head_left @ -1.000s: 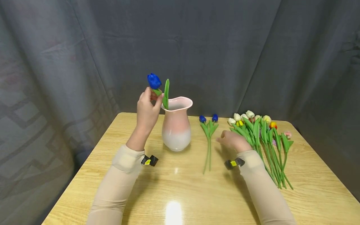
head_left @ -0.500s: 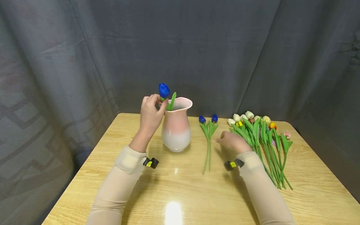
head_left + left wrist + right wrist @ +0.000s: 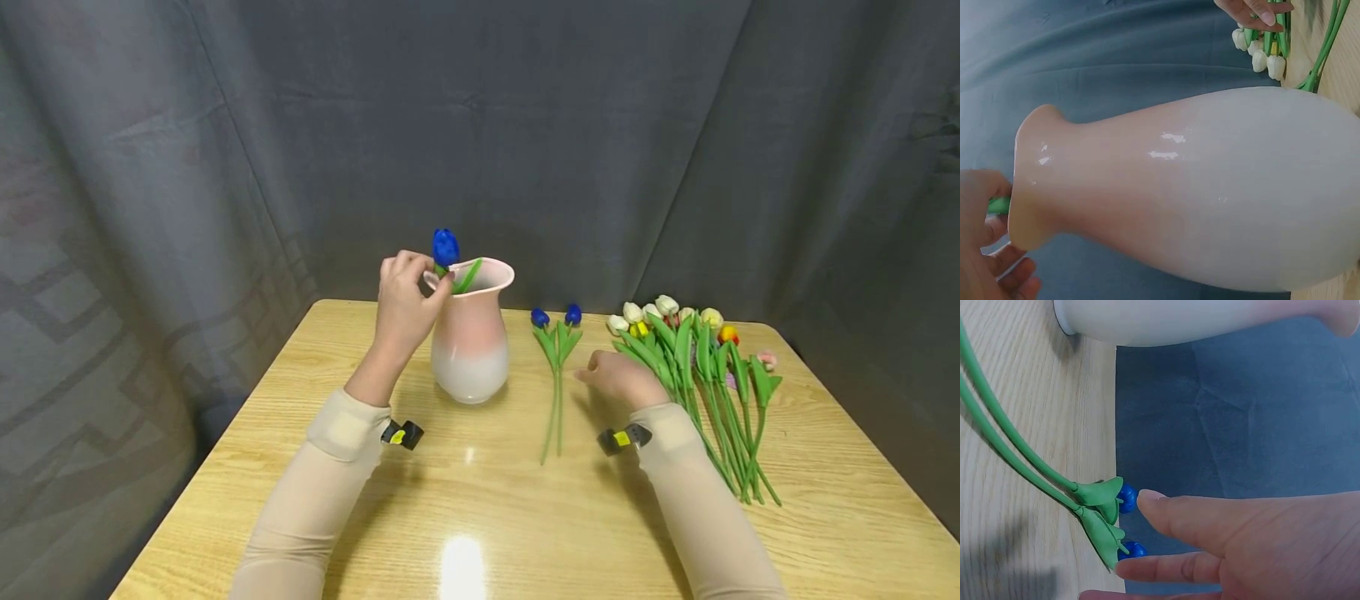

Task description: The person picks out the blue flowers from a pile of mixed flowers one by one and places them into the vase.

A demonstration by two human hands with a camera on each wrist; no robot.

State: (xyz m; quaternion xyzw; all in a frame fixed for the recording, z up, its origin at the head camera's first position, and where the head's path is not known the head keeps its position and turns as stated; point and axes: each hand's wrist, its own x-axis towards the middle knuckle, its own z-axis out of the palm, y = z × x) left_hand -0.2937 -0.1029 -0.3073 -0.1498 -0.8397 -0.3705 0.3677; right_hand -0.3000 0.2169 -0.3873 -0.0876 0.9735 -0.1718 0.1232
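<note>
At the mouth of a pink-and-white vase (image 3: 471,350), my left hand (image 3: 408,300) pinches a blue tulip (image 3: 446,248) just below its bloom. The tulip's stem is down inside the vase, hidden by the wall, and one green leaf (image 3: 470,276) pokes out over the rim. In the left wrist view a bit of green stem (image 3: 999,205) shows between thumb and fingers beside the rim. My right hand (image 3: 622,379) hovers over the table with relaxed fingers and holds nothing. Two more blue tulips (image 3: 557,350) lie just left of it.
A bunch of tulips (image 3: 705,367) in white, yellow, orange and pink lies at the right of the wooden table (image 3: 525,533). Behind the table hangs a grey curtain (image 3: 480,150).
My left hand has moved right and down, lowering the blue tulip into the vase. The leaf sits lower and tilts to the right. My right hand has stayed in place.
</note>
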